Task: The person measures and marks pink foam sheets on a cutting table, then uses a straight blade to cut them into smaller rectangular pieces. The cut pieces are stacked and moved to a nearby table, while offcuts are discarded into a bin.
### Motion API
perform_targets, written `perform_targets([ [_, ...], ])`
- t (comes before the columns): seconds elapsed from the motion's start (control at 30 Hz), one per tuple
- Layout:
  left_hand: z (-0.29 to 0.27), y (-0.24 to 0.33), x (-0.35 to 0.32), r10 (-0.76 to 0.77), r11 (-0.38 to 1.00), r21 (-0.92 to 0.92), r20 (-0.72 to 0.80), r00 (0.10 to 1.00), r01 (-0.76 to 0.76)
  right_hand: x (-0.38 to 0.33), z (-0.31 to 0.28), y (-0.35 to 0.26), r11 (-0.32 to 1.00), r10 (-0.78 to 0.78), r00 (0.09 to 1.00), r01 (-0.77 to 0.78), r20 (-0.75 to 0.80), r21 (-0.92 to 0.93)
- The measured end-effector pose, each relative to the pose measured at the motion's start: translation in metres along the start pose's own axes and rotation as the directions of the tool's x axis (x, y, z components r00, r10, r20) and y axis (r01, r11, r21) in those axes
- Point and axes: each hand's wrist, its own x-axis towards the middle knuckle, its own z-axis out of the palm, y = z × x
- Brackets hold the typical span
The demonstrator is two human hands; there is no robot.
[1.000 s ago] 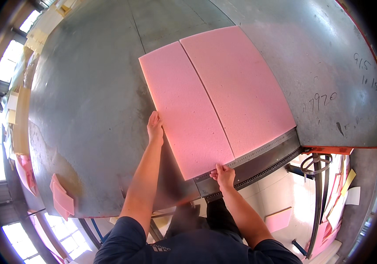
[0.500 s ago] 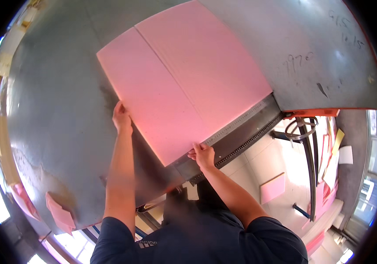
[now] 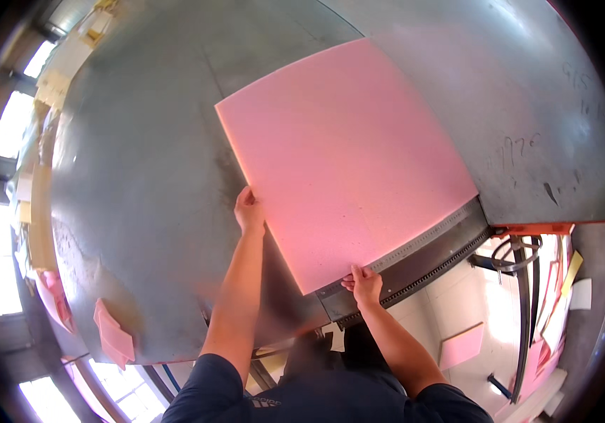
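Note:
A large pink foam sheet lies slanted on the grey metal table, its near edge along a metal ruler strip. At its left edge, my left hand is closed, fingers bent against the foam's side. My right hand is at the near edge, close to the near corner, with fingers curled and thumb up against the foam. The undersides of both hands' grips are hidden. The sheet's top looks like one unbroken pink surface.
The grey metal table spreads around the sheet, with pencil marks at right. A dark toothed rail follows its near edge. A handwheel stands at the right. Pink scraps lie at lower left; another pink piece rests on the floor.
The whole view has shifted, so table, sheet and hands appear farther right and lower. The long line that ran across the sheet's top no longer shows. Both hands stay at the same edges.

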Motion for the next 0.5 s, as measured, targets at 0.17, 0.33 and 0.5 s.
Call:
perform_targets([
  [0.17, -0.011, 0.015, -0.001, -0.082, 0.995, 0.060, -0.043, 0.996, 0.084, -0.004, 0.007, -0.005, 0.999, 0.004, 1.000, -0.004, 0.009, -0.054],
  [0.33, -0.008, 0.012, -0.007, -0.068, 0.995, 0.072, -0.074, 0.995, 0.073, -0.001, 0.003, -0.001, 0.999, -0.023, 1.000, 0.024, 0.010, -0.045],
  [0.5, -0.012, 0.013, -0.007, -0.026, 0.996, 0.084, -0.038, 0.999, 0.030, -0.004, 0.005, -0.003, 0.996, -0.043, 0.999, 0.044, 0.024, -0.083],
])
